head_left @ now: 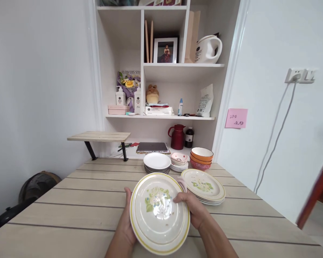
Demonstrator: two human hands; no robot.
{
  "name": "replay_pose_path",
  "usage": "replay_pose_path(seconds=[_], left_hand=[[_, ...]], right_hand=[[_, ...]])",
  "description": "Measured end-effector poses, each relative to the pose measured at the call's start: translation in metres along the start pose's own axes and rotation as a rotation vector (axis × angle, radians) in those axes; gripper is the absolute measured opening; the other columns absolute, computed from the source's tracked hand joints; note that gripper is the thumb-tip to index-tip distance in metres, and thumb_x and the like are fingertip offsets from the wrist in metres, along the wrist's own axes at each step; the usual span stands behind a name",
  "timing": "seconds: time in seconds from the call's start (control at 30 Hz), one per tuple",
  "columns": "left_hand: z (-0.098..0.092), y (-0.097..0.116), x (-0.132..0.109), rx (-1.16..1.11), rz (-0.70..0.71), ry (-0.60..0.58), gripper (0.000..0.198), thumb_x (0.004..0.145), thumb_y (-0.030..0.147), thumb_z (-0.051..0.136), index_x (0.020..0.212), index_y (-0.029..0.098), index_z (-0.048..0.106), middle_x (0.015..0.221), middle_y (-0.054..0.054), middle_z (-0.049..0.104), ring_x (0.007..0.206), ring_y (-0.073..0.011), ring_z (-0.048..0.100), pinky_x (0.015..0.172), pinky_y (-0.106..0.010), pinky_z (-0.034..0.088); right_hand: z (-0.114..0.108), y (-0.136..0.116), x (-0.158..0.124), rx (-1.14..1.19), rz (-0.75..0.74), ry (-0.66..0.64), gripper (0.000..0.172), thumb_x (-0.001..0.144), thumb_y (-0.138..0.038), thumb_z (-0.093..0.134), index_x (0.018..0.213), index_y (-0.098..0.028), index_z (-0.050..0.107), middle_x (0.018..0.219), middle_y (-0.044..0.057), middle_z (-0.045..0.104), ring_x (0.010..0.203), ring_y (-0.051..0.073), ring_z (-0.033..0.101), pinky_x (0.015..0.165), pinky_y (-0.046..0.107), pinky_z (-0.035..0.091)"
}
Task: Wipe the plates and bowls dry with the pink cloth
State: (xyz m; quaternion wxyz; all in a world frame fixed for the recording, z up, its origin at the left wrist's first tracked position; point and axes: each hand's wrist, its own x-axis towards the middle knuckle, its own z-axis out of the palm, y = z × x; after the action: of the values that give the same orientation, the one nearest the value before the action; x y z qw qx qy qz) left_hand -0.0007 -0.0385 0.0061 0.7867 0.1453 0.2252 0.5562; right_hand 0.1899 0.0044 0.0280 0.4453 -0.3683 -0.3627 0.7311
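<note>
A cream plate (161,229) with a yellow rim and a green floral print is tilted up toward me between both hands. My left hand (127,218) grips its left edge, with most fingers hidden behind it. My right hand (194,208) holds the right edge, thumb on the face and fingers behind. A pale pinkish cloth (182,183) shows at the plate's upper right edge beside my right fingers; how it is held is hidden. Just beyond my right hand lies a stack of matching floral plates (203,184).
Further back are a stack of round white-topped plates (157,161), small dishes (179,158) and stacked orange bowls (201,157). A raised wooden stand (99,136) is at the back left. Behind the slatted table (70,211), a red jug (177,137) and a laptop (153,147) sit below shelves.
</note>
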Motion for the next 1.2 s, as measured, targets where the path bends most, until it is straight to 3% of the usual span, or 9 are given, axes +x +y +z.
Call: replay_pose_path(seconds=[0.13,0.33,0.53,0.67,0.87,1.2], left_hand=[[-0.001,0.000,-0.001,0.021,0.101,0.019,0.089,0.074,0.077,0.055,0.137,0.014,0.054,0.126,-0.020,0.066,0.130,-0.0391,0.050,0.111,-0.056,0.034],[-0.005,-0.001,0.004,0.024,0.065,-0.136,0.067,0.088,0.054,0.057,0.142,0.015,0.049,0.126,-0.018,0.066,0.127,-0.0349,0.054,0.112,-0.053,0.034],[-0.006,0.001,0.006,0.139,0.125,0.050,0.063,0.084,0.026,0.071,0.139,0.005,0.049,0.114,-0.022,0.071,0.111,-0.0352,0.066,0.106,-0.049,0.043],[-0.007,-0.001,0.008,0.160,0.143,0.082,0.064,0.081,0.023,0.073,0.138,0.005,0.050,0.113,-0.022,0.071,0.104,-0.0351,0.069,0.102,-0.049,0.047],[-0.010,-0.003,0.012,0.156,0.145,0.067,0.062,0.081,0.023,0.073,0.137,0.004,0.051,0.114,-0.023,0.071,0.104,-0.0348,0.069,0.101,-0.047,0.048],[-0.009,-0.004,0.011,0.139,0.155,0.062,0.057,0.082,0.022,0.072,0.132,0.003,0.055,0.110,-0.022,0.073,0.109,-0.0348,0.067,0.101,-0.046,0.049]], right_hand=[[-0.006,-0.006,0.000,0.026,-0.021,0.038,0.054,0.050,-0.009,0.060,0.104,-0.010,0.065,0.080,0.013,0.078,0.074,0.033,0.074,0.074,0.045,0.058],[-0.012,-0.008,0.004,-0.022,-0.069,0.088,0.062,0.050,-0.009,0.060,0.113,-0.012,0.061,0.079,0.011,0.078,0.069,0.032,0.073,0.069,0.044,0.058],[-0.005,-0.006,0.001,-0.093,-0.135,0.036,0.063,0.051,-0.009,0.059,0.114,-0.014,0.061,0.082,0.009,0.078,0.070,0.030,0.073,0.068,0.041,0.058],[-0.004,-0.006,0.001,-0.095,-0.158,0.028,0.063,0.051,-0.010,0.060,0.113,-0.015,0.061,0.082,0.008,0.078,0.068,0.029,0.073,0.066,0.039,0.058],[-0.002,-0.006,0.003,-0.070,-0.127,0.120,0.055,0.050,-0.011,0.061,0.105,-0.014,0.061,0.075,0.008,0.077,0.065,0.029,0.072,0.063,0.039,0.058],[-0.002,-0.003,0.007,-0.014,-0.157,0.107,0.048,0.049,-0.011,0.062,0.097,-0.014,0.063,0.076,0.009,0.077,0.063,0.028,0.072,0.062,0.039,0.059]])
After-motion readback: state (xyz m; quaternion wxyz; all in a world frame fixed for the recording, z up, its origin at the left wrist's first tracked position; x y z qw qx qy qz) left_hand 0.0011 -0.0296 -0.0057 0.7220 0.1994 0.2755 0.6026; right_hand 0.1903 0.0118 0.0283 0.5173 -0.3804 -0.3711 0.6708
